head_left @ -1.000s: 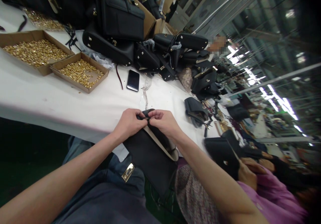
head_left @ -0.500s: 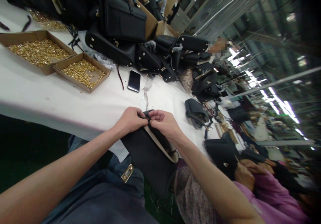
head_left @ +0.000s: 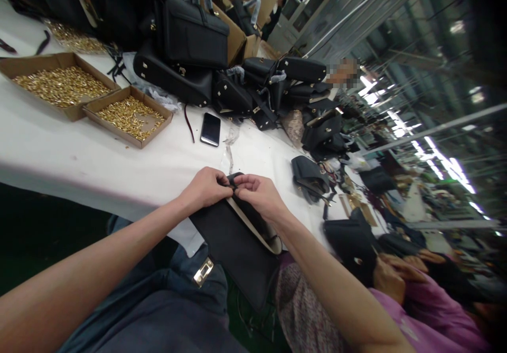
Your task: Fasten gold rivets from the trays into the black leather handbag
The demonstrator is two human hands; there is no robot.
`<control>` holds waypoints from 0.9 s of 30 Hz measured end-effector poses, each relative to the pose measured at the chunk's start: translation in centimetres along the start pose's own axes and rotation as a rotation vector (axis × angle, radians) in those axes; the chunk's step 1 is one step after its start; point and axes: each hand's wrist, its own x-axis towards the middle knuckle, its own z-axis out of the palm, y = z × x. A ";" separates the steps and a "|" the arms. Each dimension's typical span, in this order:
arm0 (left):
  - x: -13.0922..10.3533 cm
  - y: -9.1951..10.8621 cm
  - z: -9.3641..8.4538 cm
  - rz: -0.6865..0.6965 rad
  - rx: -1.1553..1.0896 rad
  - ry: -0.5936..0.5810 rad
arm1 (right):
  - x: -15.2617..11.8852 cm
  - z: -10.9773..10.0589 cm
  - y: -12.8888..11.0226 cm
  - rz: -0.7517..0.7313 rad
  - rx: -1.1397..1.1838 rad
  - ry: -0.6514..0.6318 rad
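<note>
A black bag [head_left: 237,247] with a beige lining hangs over the table's front edge, its flap toward my lap. A gold clasp plate [head_left: 203,272] shows at the flap's lower left side. My left hand [head_left: 209,187] pinches the upper end of the bag near its opening. Right beside it, my right hand [head_left: 257,194] grips the same end, thumb and forefinger pressed together. The fingertips of both hands almost meet there, and whatever small part lies between them is hidden.
Two cardboard trays [head_left: 130,115] of gold fittings stand on the white table [head_left: 99,155] at left. A phone [head_left: 210,129] lies ahead, before piled black bags [head_left: 194,31]. At right sits a small black bag [head_left: 309,176]; a person in pink sleeves [head_left: 428,311] handles another.
The view has shifted very slightly. Both hands keep nearly the same hold on the bag, and the gold clasp plate catches more light.
</note>
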 end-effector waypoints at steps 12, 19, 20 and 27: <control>0.0 0.0 0.2 -0.057 -0.019 0.022 | 1.1 0.5 0.4 0.061 0.053 0.074; -0.1 -0.1 -0.2 -0.048 -0.078 -0.032 | 1.1 0.0 0.4 0.059 0.069 0.036; -0.2 -0.1 -0.2 -0.037 -0.068 -0.029 | 1.1 0.0 0.4 0.061 0.067 0.035; 0.0 -0.2 0.0 -0.015 -0.006 -0.019 | 1.5 -0.1 0.5 0.068 0.061 0.040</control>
